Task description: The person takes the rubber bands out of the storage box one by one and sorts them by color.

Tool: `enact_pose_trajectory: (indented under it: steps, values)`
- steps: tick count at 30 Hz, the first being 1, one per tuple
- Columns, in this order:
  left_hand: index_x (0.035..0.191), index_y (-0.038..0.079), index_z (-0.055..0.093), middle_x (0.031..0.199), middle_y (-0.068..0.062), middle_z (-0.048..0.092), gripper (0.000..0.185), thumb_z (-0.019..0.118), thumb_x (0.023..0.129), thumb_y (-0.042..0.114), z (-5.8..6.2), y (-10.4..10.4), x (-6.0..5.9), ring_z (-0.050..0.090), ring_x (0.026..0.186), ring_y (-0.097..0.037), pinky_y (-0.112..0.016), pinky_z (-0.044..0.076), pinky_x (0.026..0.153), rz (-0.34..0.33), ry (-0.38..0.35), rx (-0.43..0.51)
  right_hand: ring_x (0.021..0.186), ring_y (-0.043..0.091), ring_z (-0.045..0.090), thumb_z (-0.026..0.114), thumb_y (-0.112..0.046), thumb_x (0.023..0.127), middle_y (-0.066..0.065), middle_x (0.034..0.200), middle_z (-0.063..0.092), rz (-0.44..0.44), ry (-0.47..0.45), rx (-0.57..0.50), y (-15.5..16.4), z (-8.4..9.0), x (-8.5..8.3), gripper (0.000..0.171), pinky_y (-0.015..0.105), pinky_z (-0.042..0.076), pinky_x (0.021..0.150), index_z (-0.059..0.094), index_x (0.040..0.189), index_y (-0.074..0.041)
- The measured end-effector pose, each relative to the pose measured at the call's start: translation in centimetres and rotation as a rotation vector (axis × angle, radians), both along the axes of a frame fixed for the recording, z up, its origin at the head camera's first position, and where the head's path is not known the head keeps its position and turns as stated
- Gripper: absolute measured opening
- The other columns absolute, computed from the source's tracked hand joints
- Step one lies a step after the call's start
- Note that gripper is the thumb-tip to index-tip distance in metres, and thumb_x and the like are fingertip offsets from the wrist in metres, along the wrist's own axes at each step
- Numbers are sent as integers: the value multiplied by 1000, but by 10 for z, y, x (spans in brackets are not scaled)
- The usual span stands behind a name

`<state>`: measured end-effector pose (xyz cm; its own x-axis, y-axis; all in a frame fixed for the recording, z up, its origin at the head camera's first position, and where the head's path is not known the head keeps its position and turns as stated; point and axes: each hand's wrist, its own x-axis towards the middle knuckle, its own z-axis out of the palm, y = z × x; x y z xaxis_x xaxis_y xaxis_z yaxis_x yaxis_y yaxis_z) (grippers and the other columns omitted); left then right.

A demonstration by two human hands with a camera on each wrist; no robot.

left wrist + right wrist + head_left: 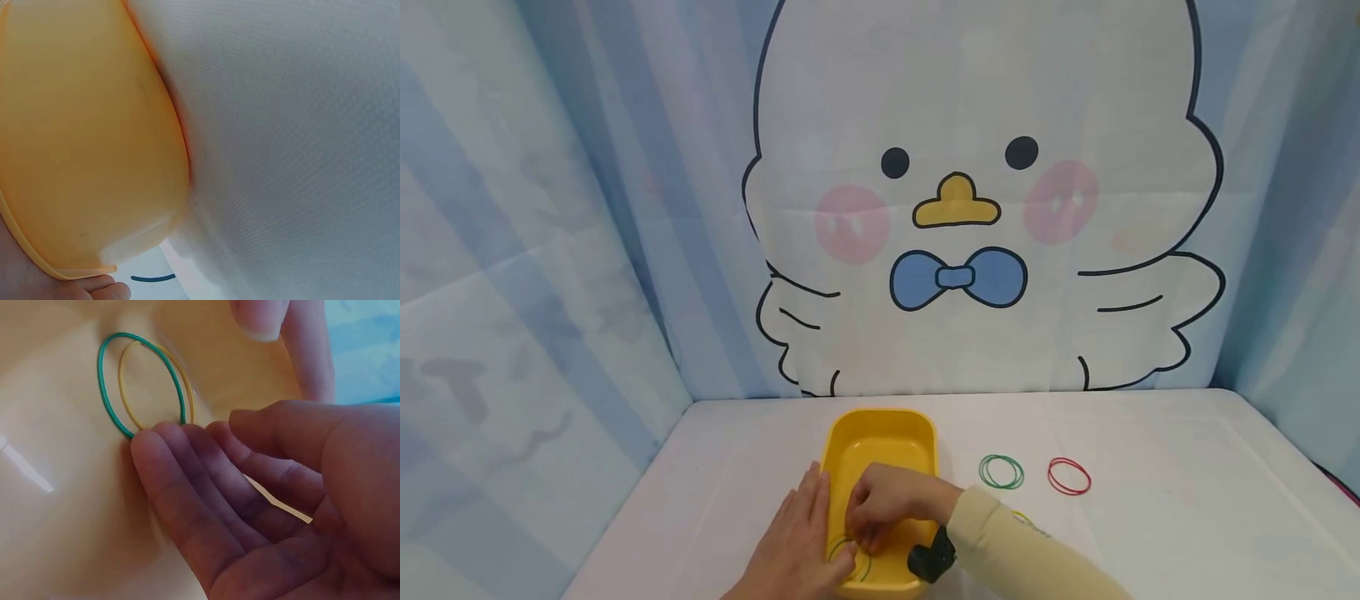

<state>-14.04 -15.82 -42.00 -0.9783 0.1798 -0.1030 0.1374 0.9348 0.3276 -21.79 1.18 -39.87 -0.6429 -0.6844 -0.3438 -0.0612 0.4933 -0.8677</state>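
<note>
A yellow tray (880, 423) stands lengthwise on the table. My left hand (797, 537) rests along its left rim with fingers straight, the thumb reaching over the near left corner. Inside the tray, my right hand (887, 504) points down with its fingertips at a green rubber band (101, 375) and a yellow rubber band (122, 387). In the right wrist view its fingers are nearly straight and cover the bands' lower ends, with the thumb apart from the index finger. The left wrist view mostly shows the tray's outer wall (94, 137).
Green rubber bands (1022, 473) and red rubber bands (1089, 479) lie on the white table (1187, 500) to the right of the tray. A yellow rubber band (1021, 517) peeks out beside my right sleeve (1022, 542). Behind the table hangs a printed curtain (955, 350).
</note>
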Motion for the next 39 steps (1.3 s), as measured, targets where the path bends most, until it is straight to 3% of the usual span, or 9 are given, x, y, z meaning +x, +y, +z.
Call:
enact_pose_trajectory:
  steps: [14, 22, 32, 39]
  values:
    - [154, -5, 23, 165, -20, 15, 90, 55, 89, 48, 1, 0, 2, 31, 147, -33, -57, 25, 120, -18, 43, -15, 67, 25, 73, 67, -7, 91, 11, 73, 73, -35, 46, 65, -4, 4, 0, 11, 31, 61, 61, 76, 87, -3]
    - [154, -5, 23, 165, -20, 14, 89, 54, 90, 47, 2, 0, 2, 31, 147, -33, -58, 24, 120, -18, 34, -10, 59, 22, 70, 69, -5, 88, 11, 66, 70, -75, 120, 137, -8, 3, -1, 11, 31, 60, 58, 74, 78, -3]
    - [154, -5, 23, 165, -20, 14, 90, 55, 89, 48, 2, -1, 1, 32, 146, -33, -58, 23, 120, -22, 35, -15, 56, 20, 68, 76, -5, 82, 11, 61, 69, -66, 160, 206, -22, 5, 8, 14, 30, 60, 57, 72, 69, -4]
    - [154, -5, 23, 164, -21, 15, 89, 54, 89, 48, 1, -1, 1, 32, 146, -34, -58, 24, 120, -31, 29, -5, 56, 21, 68, 78, -3, 80, 10, 61, 68, -87, 182, 258, -26, 7, 11, 12, 29, 59, 58, 73, 70, -4]
